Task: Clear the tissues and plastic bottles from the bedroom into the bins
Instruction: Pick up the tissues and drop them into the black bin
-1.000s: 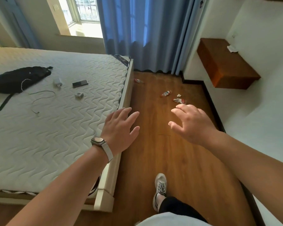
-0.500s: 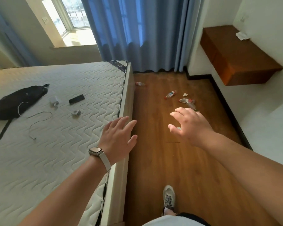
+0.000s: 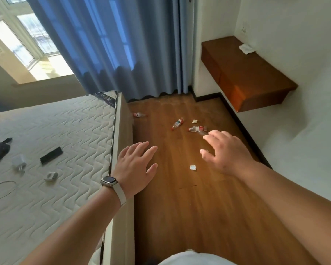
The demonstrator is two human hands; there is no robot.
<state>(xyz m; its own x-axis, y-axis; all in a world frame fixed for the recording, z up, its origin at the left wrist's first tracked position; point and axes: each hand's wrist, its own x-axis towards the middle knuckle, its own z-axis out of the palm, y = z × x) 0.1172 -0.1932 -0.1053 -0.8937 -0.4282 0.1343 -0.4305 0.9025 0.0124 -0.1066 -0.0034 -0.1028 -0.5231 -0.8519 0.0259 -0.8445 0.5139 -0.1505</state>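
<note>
Three small plastic bottles with red labels lie on the wooden floor ahead: one (image 3: 139,115) by the bed frame, one (image 3: 177,123) in the middle, one (image 3: 196,128) just beyond my right fingertips. A crumpled tissue (image 3: 193,167) lies on the floor between my hands, another (image 3: 194,121) sits near the bottles, and a third (image 3: 246,48) rests on the wall-mounted wooden shelf (image 3: 256,77). My left hand (image 3: 135,167), with a watch on its wrist, hovers open over the bed's edge. My right hand (image 3: 223,153) is open above the floor, holding nothing.
The bed (image 3: 52,142) fills the left side, with a phone (image 3: 51,155), a charger (image 3: 19,162), a small white case (image 3: 51,176), a cable and a black bag on the mattress. Blue curtains (image 3: 122,44) hang at the far end. A white wall runs along the right. No bin shows.
The view has advanced toward the curtains and turned right. The bottles look nearer, a tissue between my hands has come into sight, and my foot has left the frame. Both hands stay open.
</note>
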